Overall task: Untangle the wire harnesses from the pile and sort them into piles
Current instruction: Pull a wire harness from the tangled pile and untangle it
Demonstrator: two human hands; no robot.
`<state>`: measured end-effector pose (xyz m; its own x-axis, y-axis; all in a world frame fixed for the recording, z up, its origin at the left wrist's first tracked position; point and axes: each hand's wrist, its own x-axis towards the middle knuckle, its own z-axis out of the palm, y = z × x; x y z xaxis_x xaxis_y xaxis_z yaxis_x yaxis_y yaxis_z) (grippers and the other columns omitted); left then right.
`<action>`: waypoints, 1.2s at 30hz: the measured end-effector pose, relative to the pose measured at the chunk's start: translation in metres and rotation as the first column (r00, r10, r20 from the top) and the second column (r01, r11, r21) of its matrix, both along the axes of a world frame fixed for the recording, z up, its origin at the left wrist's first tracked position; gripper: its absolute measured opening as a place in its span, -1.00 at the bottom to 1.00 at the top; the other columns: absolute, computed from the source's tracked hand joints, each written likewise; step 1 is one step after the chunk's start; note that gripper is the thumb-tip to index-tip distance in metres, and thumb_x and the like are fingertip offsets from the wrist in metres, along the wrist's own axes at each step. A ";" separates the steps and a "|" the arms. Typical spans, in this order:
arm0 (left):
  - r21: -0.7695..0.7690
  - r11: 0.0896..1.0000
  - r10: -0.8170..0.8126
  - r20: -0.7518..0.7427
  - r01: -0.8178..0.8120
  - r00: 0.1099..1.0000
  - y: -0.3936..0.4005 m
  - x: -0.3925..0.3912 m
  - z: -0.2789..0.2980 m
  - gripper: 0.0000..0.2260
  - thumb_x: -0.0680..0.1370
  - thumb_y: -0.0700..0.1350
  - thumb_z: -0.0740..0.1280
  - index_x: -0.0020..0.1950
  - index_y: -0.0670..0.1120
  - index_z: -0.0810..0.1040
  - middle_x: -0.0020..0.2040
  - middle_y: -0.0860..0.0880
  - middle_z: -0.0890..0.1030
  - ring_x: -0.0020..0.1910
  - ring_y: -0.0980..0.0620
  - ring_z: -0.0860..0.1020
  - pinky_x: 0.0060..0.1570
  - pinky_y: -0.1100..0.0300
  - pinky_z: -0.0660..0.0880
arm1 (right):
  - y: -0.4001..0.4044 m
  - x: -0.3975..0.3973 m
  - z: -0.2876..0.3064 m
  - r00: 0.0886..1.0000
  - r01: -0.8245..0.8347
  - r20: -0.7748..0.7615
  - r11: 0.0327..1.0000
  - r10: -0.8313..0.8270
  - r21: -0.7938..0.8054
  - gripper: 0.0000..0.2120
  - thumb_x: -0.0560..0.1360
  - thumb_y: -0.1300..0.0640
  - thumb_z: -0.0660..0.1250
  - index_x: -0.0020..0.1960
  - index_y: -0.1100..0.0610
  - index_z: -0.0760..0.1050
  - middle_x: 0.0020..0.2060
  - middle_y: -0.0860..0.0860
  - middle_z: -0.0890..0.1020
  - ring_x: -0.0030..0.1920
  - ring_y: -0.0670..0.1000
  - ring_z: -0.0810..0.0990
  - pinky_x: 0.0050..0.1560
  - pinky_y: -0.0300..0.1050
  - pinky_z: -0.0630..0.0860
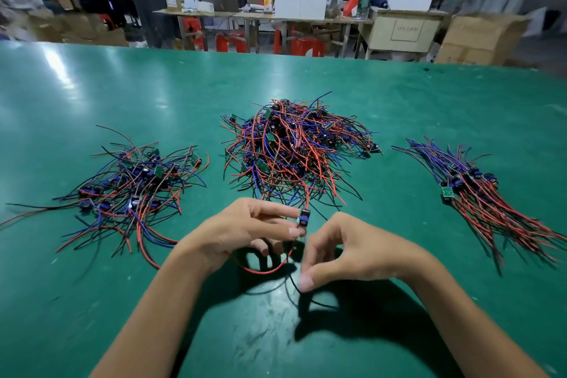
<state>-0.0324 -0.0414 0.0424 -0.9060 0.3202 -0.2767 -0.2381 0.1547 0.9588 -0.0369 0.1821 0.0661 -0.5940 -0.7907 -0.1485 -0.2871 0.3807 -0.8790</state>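
1. On the green bench (92,95), three heaps of wire harnesses lie in a row across the middle.
2. The central tangled pile (294,144) is the largest, a knot of red, blue and black leads with small green circuit boards and dark components among them.
3. The left pile (135,187) is looser and spreads wide, its leads pointing in many directions.
4. The right pile (472,187) is laid out more neatly, with blue and black leads fanning to the far side and red leads trailing toward the near right.
5. Just in front of the central pile, the left hand (245,230) pinches one wire harness (303,218) by its small module between thumb and fingertips; the other fingers curl loosely beneath.
6. The right hand (346,248) is curled, thumb (306,279) and fingers pressed together on the black lead below the module.
7. A red lead loops down between the two hands, close to the bench.
8. Beyond the bench stand red stools (306,46), cardboard boxes (478,37) and worktables with people at them, all blurred.
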 end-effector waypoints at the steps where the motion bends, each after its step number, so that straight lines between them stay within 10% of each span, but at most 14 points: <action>1: 0.030 1.000 0.008 -0.012 -0.008 1.000 0.000 0.000 0.000 -0.65 0.34 -0.02 0.60 0.11 0.03 0.71 0.05 -0.04 0.74 -0.21 0.12 0.62 -0.34 0.36 0.49 | 0.002 -0.002 0.001 0.999 0.026 0.025 1.000 -0.026 0.015 -0.73 0.43 -0.19 0.49 -0.23 0.01 0.72 -0.27 0.10 0.73 -0.30 -0.01 0.63 -0.18 -0.12 0.55; 7: 0.127 0.986 -0.095 -0.121 0.110 0.988 0.002 0.006 0.007 -0.67 0.41 -0.13 0.57 0.15 0.05 0.70 0.06 -0.10 0.73 -0.11 0.02 0.70 -0.21 0.30 0.56 | 0.013 -0.017 0.003 0.899 0.438 0.027 0.894 -0.437 -0.093 -0.49 0.52 -0.36 0.17 -0.09 0.02 0.69 -0.30 0.11 0.71 -0.44 0.04 0.57 -0.51 -0.25 0.41; 12: 0.130 0.981 -0.122 -0.172 0.145 0.977 0.011 0.011 0.009 -0.70 0.39 -0.16 0.59 0.09 0.04 0.71 -0.06 -0.04 0.73 -0.14 0.06 0.67 -0.22 0.28 0.54 | 0.014 -0.018 0.002 0.926 0.375 0.147 0.894 -0.349 -0.245 -0.69 0.52 -0.12 0.44 0.03 0.13 0.70 -0.15 0.07 0.69 -0.29 0.00 0.59 -0.43 -0.25 0.46; 18: 0.130 0.975 -0.147 -0.240 0.182 0.960 0.012 0.010 0.010 -0.62 0.49 -0.21 0.52 0.28 0.00 0.63 -0.08 -0.03 0.67 -0.14 -0.01 0.63 -0.26 0.30 0.50 | 0.012 -0.018 0.001 0.869 0.428 0.335 0.893 -0.364 -0.137 -0.48 0.53 -0.28 0.31 0.05 0.19 0.61 -0.06 0.17 0.74 -0.27 0.08 0.62 -0.37 -0.16 0.52; 28: 0.145 0.987 -0.037 -0.232 0.072 0.972 0.011 0.008 0.009 -0.55 0.42 -0.18 0.58 0.28 0.02 0.62 -0.04 -0.14 0.73 -0.19 0.01 0.65 -0.29 0.26 0.52 | 0.014 -0.020 0.001 0.924 0.357 0.243 0.894 -0.296 -0.271 -0.72 0.54 -0.11 0.40 -0.04 0.10 0.71 -0.14 0.01 0.72 -0.25 -0.07 0.57 -0.33 -0.27 0.48; 36: 0.129 0.987 -0.067 -0.204 0.095 0.977 0.010 0.009 0.010 -0.61 0.44 -0.18 0.58 0.22 -0.05 0.60 -0.06 -0.22 0.73 -0.22 -0.04 0.67 -0.29 0.22 0.54 | 0.014 -0.025 0.000 0.815 0.577 0.324 0.719 -0.480 -0.388 -0.91 0.52 0.11 0.43 -0.07 0.07 0.70 -0.30 -0.03 0.64 -0.37 -0.01 0.55 -0.42 -0.25 0.48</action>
